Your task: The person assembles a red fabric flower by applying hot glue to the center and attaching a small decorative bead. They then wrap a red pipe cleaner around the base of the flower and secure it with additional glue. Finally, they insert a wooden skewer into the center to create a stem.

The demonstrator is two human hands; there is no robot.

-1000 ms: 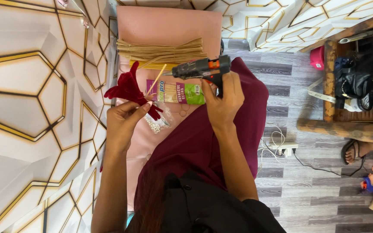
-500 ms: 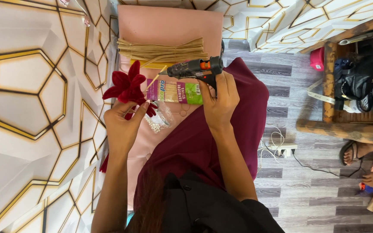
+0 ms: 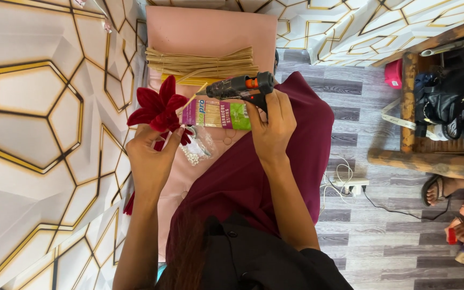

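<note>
My left hand [image 3: 151, 156] holds a dark red velvet flower [image 3: 158, 109] on a thin wooden stick, raised over the pink cloth [image 3: 210, 32]. My right hand [image 3: 272, 129] grips a black glue gun [image 3: 240, 87] with an orange trigger part, its nozzle pointing left toward the stick just right of the flower. Below the gun lies a pink and green packet of sticks [image 3: 217, 113]. A small clear bag of silvery beads [image 3: 197, 150] rests beside my left hand.
A bundle of tan sticks [image 3: 202, 63] lies across the pink cloth. A maroon cloth [image 3: 264, 172] covers my lap. A white power strip with cable [image 3: 347, 185] lies on the grey plank floor. At right stands a wooden bench with a black bag [image 3: 444, 102]; another person's sandalled foot [image 3: 439, 189] shows.
My left hand has lifted the red flower slightly up and left, and the glue gun has moved up toward the flower's stick.
</note>
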